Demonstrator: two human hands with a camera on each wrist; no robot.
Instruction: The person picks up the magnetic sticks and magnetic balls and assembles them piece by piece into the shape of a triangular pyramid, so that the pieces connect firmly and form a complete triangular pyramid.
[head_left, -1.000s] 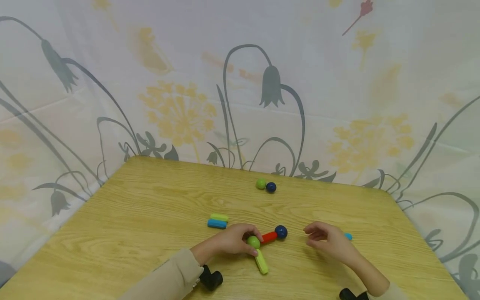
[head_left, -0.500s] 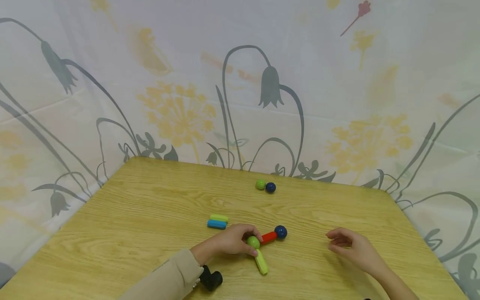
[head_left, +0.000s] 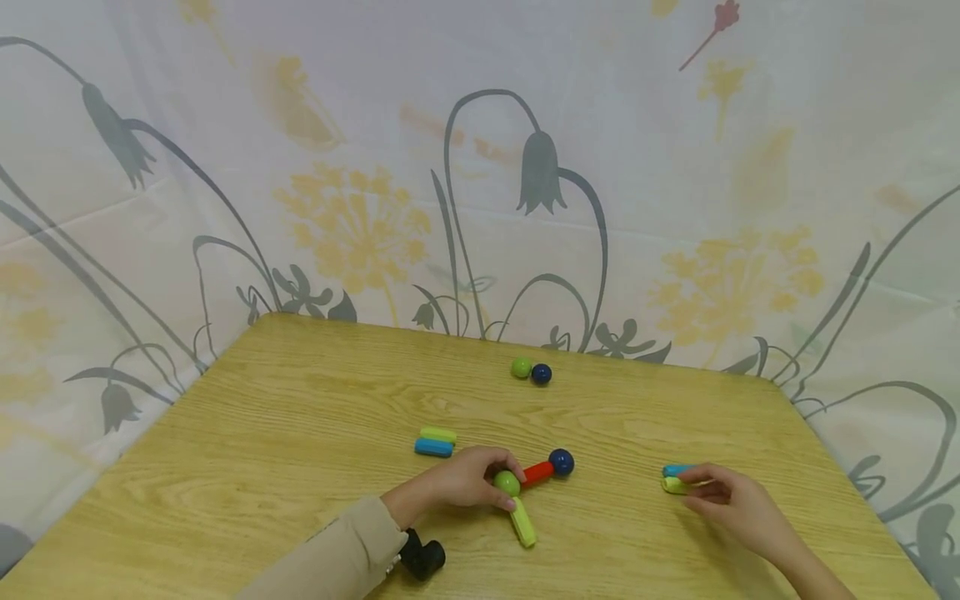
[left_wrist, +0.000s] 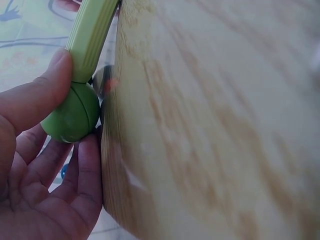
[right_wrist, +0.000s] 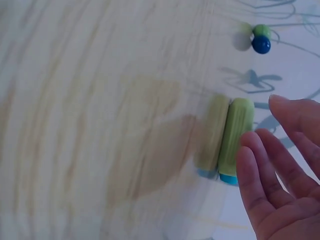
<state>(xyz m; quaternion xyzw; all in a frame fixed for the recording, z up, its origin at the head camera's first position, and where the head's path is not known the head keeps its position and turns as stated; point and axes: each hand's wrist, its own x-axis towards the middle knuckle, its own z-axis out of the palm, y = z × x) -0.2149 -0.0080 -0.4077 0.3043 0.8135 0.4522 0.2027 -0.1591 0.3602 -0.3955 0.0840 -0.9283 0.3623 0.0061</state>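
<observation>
My left hand [head_left: 471,479] pinches a green ball [head_left: 507,483], its thumb and fingers on opposite sides. From that ball a yellow-green magnetic rod [head_left: 523,523] runs toward the front, and a red rod [head_left: 537,474] runs right to a dark blue ball [head_left: 561,462]. In the left wrist view the thumb lies where the green ball [left_wrist: 75,112] meets the rod. To the right, my right hand [head_left: 738,508] reaches a second yellow-green rod [right_wrist: 237,132] with its fingertips, the thumb held apart from it. A blue rod [head_left: 677,471] lies just behind that one, partly hidden.
Another green ball [head_left: 521,367] and dark blue ball [head_left: 542,374] sit together near the back edge of the wooden table [head_left: 337,383]. A yellow-green rod [head_left: 438,435] and a blue rod [head_left: 433,448] lie side by side behind my left hand. A patterned cloth [head_left: 660,167] hangs behind.
My right hand has moved right, away from the joined pieces, to the rods on the right side, which now show beyond its fingertips. My left hand stays on the green ball.
</observation>
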